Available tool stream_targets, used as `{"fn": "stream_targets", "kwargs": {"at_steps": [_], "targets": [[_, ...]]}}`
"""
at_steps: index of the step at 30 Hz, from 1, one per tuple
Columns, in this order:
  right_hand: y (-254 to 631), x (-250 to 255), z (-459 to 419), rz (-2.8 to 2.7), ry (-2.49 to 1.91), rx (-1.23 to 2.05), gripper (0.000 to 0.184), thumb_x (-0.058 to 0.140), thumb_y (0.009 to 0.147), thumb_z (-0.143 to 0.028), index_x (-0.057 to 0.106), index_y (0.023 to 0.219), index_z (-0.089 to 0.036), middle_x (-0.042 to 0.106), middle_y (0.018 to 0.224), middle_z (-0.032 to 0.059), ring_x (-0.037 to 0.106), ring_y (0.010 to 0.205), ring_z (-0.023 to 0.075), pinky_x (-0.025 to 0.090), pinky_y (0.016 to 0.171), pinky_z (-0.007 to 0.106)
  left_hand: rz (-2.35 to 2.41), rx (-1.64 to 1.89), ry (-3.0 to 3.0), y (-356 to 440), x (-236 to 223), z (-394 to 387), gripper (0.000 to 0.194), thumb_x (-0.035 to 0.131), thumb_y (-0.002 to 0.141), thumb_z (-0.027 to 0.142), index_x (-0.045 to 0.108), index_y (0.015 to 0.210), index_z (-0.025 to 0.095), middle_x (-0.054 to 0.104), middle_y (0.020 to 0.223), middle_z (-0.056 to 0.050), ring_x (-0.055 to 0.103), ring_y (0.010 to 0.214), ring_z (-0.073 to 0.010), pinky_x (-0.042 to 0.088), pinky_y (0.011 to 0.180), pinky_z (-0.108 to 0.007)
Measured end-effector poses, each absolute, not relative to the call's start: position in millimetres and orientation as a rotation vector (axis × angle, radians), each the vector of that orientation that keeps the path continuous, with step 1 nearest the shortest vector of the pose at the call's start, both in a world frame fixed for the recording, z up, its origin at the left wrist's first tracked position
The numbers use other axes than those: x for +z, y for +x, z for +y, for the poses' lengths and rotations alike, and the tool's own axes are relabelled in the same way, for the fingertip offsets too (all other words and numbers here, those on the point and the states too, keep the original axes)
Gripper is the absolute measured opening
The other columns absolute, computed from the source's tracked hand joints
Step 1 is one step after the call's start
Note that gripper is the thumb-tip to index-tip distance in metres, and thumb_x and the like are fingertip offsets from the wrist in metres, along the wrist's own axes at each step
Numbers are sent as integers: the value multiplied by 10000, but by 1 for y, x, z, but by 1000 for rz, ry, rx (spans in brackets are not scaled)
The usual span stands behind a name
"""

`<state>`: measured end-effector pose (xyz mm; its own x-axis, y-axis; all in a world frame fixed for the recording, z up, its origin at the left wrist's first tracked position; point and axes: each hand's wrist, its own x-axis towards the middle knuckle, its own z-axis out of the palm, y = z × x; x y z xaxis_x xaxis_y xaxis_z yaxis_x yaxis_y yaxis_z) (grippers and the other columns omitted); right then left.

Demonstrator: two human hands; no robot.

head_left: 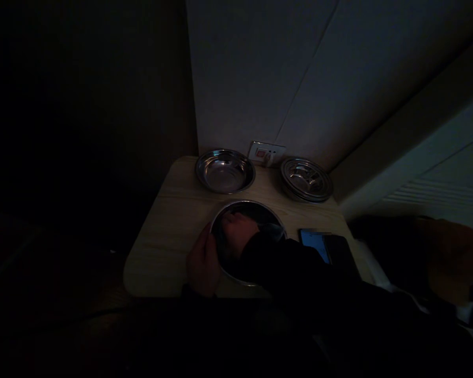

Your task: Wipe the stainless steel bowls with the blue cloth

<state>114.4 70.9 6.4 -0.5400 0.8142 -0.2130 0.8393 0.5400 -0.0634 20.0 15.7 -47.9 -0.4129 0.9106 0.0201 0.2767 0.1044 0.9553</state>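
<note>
A round metal bowl (246,201) with a shiny rim sits near the front edge of the small wooden table. My left hand (204,262) is closed on its left rim. Inside the bowl, my right hand (238,231) reaches across to the left part with its fingers curled. Anything in those fingers is hidden by the dark. To the right of that hand, a greyish patch (274,231) shows inside the bowl, too dim to name. My dark right sleeve covers the bowl's lower right side.
At the table's (157,252) back left stands a wide metal basin (225,176). Several stacked metal bowls (306,181) sit at the back right. A wall socket (266,153) with a plug is behind them. A phone (315,245) with a lit screen lies to the right.
</note>
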Motion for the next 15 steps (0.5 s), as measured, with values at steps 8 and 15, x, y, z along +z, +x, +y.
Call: {"fn": "stream_targets", "kwargs": {"at_steps": [8, 15], "targets": [[137, 7, 47, 2626, 1099, -397, 241, 544, 692, -212, 625, 914, -167, 655, 925, 86, 583, 858, 225, 452, 684, 290, 1767, 1300, 1125, 21, -44, 14, 344, 435, 825, 311, 623, 1077, 174, 646, 1096, -62, 583, 1031, -193, 451, 896, -305], [117, 2, 73, 2630, 1419, -218, 273, 443, 781, -192, 560, 1012, -104, 587, 1053, 150, 527, 979, 254, 446, 772, 353, 1769, 1313, 1173, 19, -44, 17, 353, 417, 823, 278, 613, 1091, 157, 640, 1105, -72, 585, 1030, -195, 454, 896, -310]]}}
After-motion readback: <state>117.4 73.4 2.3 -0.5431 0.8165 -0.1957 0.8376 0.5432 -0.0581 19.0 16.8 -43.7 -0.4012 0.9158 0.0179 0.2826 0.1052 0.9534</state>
